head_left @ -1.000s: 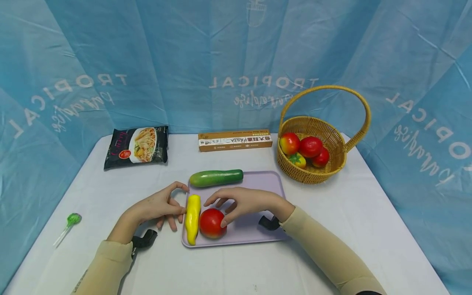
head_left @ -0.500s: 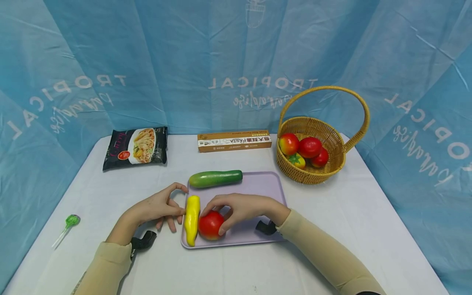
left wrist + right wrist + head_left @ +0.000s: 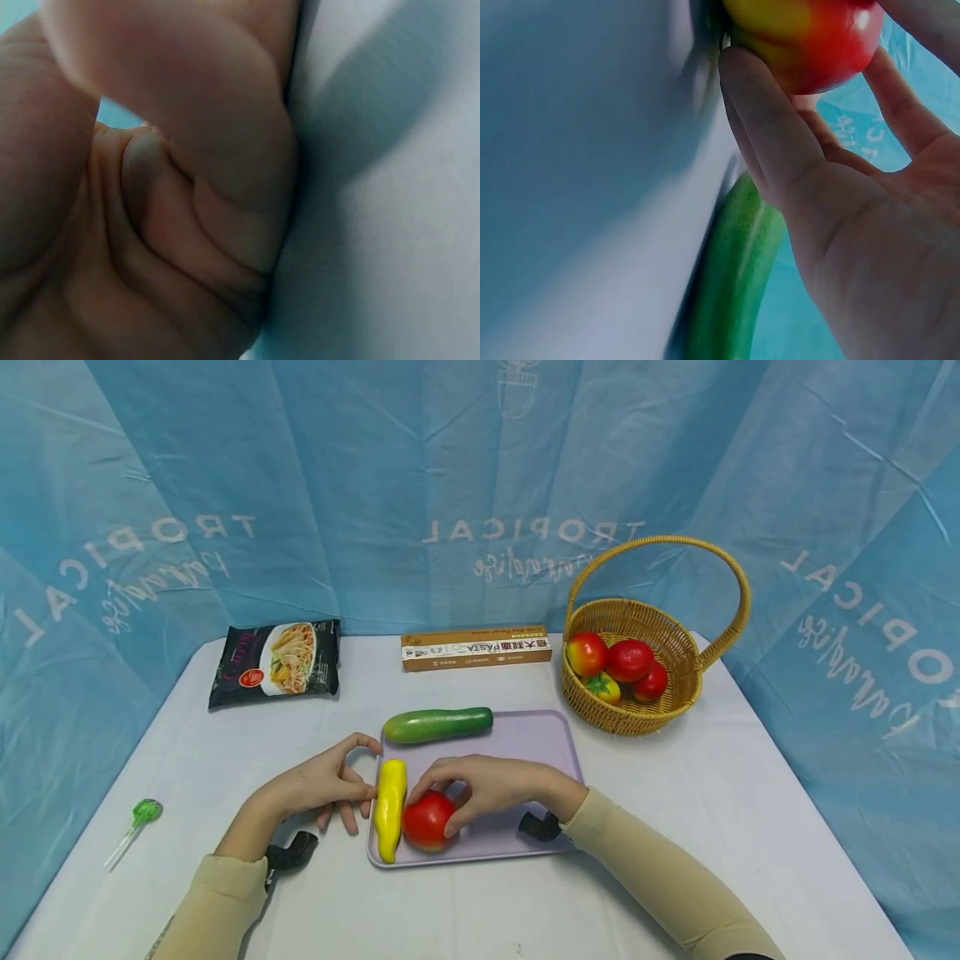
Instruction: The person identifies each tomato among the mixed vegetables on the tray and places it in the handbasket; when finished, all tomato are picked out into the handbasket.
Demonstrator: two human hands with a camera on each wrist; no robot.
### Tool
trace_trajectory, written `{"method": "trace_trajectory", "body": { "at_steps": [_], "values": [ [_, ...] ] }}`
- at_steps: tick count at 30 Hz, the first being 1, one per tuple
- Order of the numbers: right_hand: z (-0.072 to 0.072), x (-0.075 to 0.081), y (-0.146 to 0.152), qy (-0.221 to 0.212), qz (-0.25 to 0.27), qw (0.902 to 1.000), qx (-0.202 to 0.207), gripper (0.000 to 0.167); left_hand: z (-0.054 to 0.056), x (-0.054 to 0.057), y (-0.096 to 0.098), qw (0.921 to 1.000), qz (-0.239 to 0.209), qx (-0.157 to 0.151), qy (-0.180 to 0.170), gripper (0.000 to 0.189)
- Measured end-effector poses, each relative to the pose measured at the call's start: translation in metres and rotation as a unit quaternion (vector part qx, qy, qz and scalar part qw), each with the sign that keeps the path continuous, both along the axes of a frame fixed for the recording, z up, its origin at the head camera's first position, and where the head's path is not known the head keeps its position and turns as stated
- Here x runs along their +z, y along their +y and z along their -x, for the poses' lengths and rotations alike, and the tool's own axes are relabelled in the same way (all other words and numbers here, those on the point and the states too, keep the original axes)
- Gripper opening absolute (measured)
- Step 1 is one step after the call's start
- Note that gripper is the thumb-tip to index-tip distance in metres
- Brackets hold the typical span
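Note:
My right hand (image 3: 487,789) grips a red tomato (image 3: 426,823) at the front left of a lilac tray (image 3: 525,735), with the thumb on its near right side and fingers over its far side. In the right wrist view the tomato (image 3: 810,45) shows yellow patches between the fingertips. My left hand (image 3: 315,781) rests at the tray's left edge, index fingertip and thumb at the rim, other fingers on the table; its palm (image 3: 150,225) fills the left wrist view. A long yellow pepper (image 3: 390,810) lies between left hand and tomato. A cucumber (image 3: 438,725) lies along the tray's back.
A wicker basket (image 3: 622,718) with a tall handle and several red and yellow fruits stands at the back right. A pasta box (image 3: 476,649) and a black noodle packet (image 3: 277,662) lie along the back. A green lollipop (image 3: 147,811) lies at the left.
My right hand has come down and closed its fingers round the tomato, which has shifted slightly. The left hand has stayed at the tray's edge.

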State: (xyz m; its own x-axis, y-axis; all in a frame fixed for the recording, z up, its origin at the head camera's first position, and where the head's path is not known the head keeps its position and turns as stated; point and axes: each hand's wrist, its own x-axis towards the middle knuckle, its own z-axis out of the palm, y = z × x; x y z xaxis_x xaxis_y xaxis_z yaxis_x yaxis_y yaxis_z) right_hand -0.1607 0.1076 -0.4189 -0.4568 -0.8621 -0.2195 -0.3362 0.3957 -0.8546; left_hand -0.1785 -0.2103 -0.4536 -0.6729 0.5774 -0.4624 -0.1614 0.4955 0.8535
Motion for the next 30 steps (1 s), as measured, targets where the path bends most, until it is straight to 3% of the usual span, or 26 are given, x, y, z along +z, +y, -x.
{"method": "trace_trajectory", "body": {
  "at_steps": [6, 14, 17, 21, 25, 30],
  "values": [
    [0.006, 0.015, 0.015, -0.01, 0.021, 0.9995, -0.02, 0.054, 0.001, -0.002, 0.0, 0.9999, 0.008, 0.006, -0.006, 0.067],
    [0.018, 0.058, 0.068, 0.011, 0.084, 0.992, -0.094, 0.054, 0.002, -0.003, -0.001, 1.0, 0.003, 0.005, -0.007, 0.067],
    [0.023, 0.072, 0.096, 0.005, 0.105, 0.9837, -0.145, 0.053, 0.002, -0.003, -0.001, 1.0, 0.0, 0.001, -0.003, 0.067],
    [0.029, 0.083, 0.135, 0.013, 0.095, 0.9705, -0.221, 0.057, 0.002, -0.002, -0.001, 1.0, 0.0, 0.003, -0.001, 0.067],
    [0.034, 0.088, 0.17, 0.043, 0.086, 0.959, -0.266, 0.058, 0.001, -0.002, 0.0, 1.0, 0.0, 0.003, 0.0, 0.066],
    [0.031, 0.095, 0.206, 0.064, 0.087, 0.9371, -0.332, 0.055, 0.001, -0.002, -0.001, 1.0, -0.002, 0.0, -0.002, 0.065]
  ]
}}
